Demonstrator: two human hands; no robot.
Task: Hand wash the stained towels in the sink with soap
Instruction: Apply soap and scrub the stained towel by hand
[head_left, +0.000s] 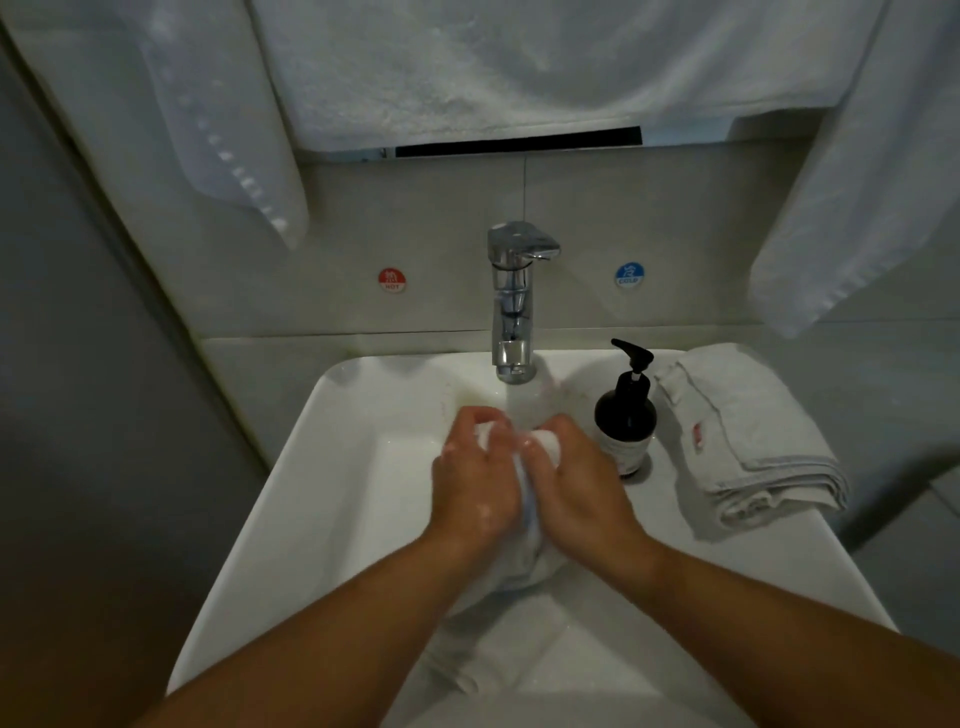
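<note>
The wet white towel (519, 551) is bunched over the middle of the sink (322, 499), its upper folds pinched between both hands and its tail trailing down into the basin toward the viewer. The left hand (475, 488) and the right hand (571, 493) are each closed around a wad of the cloth, knuckles almost touching, just below the spout. To scrub well, the stained patch should sit between the two fists and be rubbed cloth against cloth in short strokes, with the water falling on that spot and the grip shifted often so no fold hides untreated. The terry looks soft, heavy and sagging with water; the skin shines, slick with what may be lather. The basin is smooth, glossy, rectangular and white. The chrome faucet (514, 306) stands upright behind it, hard and mirror-bright. A dark pump soap bottle (626, 415) rests on the right rim, and beside it lies a folded dry towel (748, 436) with a small red mark.
</note>
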